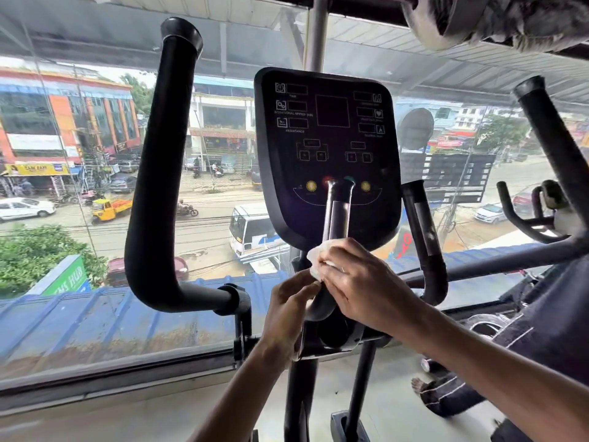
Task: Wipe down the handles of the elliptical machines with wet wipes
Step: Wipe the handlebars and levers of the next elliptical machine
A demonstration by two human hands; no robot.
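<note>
Your right hand (360,282) wraps a white wet wipe (315,260) round the short black handle (338,215); your left hand (291,304) pinches the wipe's edge.

— What lies beyond the window (95,378)?
— A wet street (207,199) far below: a white bus (251,228) at centre, a yellow three-wheeled truck (108,208) and a white car (25,208) to the left, and a motorcyclist (187,210) between truck and bus.
— And nearer?
— A blue corrugated roof (95,323) runs just under the glass. A green signboard (65,277) and treetops (35,250) stand near left, and an orange-fronted building (63,122) far left.
</note>
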